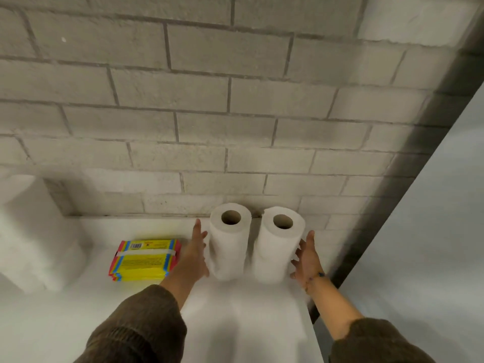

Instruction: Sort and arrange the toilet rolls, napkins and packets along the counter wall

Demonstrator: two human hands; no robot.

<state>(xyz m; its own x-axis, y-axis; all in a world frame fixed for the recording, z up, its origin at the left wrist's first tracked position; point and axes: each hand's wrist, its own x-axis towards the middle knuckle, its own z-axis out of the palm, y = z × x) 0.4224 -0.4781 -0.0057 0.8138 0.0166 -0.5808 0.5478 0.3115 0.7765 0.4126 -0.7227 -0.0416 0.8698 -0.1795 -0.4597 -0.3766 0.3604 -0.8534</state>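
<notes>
We note a pale grey brick wall behind a white bench; a dark vertical edge borders a plain panel at right.

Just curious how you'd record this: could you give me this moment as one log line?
left hand: open, beside left toilet roll | right hand: open, beside right toilet roll | rolls upright by brick wall | yellow packet left

Toilet rolls: white. Packet: yellow, with red and blue striped edges. Sleeves: apparently dark brown; wall: pale grey brick pattern.
</notes>
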